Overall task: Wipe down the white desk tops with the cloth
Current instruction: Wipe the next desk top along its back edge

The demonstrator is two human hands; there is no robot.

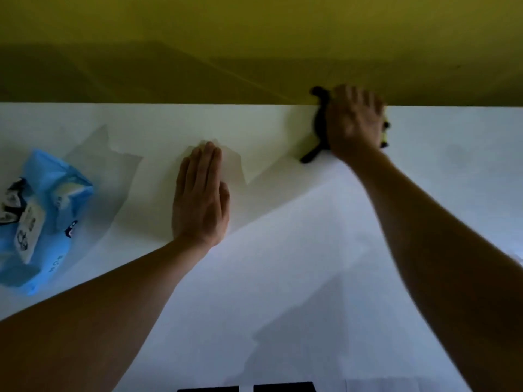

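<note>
A big white desk [283, 278] fills most of the view. Behind its far edge stands a yellow wall [254, 38].

Two bare arms reach out over the desk from the near side. The left arm comes in from the near left. The right arm comes in from the right and stretches to the far edge.

On the left side of the desk lies a blue pack [36, 219] of wipes. Its top looks pulled open, and a white label with dark print shows on it. It sits well apart from both hands.

The left hand [201, 199] lies flat on the desk, palm down. Its fingers are straight and close together, and they point to the far side. It holds nothing.

The right hand [353, 123] is at the far edge, just by the wall. It looks blurry. It is pressed down on a dark cloth [318, 131], with the fingers spread over it. The cloth is black with a bit of yellow at the right. It pokes out on both sides of the hand. One dark end sticks up against the wall, and one trails toward the near side.
</note>
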